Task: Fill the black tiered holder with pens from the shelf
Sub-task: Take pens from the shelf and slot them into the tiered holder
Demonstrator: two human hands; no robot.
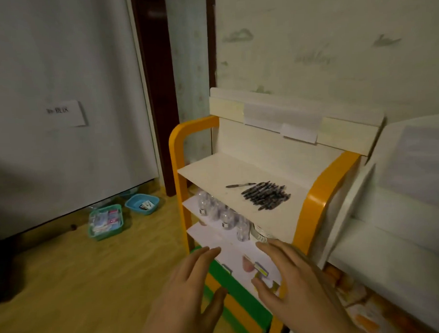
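Note:
A pile of several black pens (265, 195) lies on the top board of an orange-framed shelf unit (322, 187). One more pen (239, 185) lies apart, just left of the pile. My left hand (191, 288) and my right hand (291, 279) are both raised in front of the lower shelves, palms down, fingers spread, holding nothing. They are well below and in front of the pens. No black tiered holder shows in this view.
Clear bottles (223, 214) stand on the second shelf. Small packets lie on the third shelf. A green basket (105, 223) and a blue basket (142, 204) sit on the wooden floor by the grey door. A white cabinet (401, 208) stands right of the shelf.

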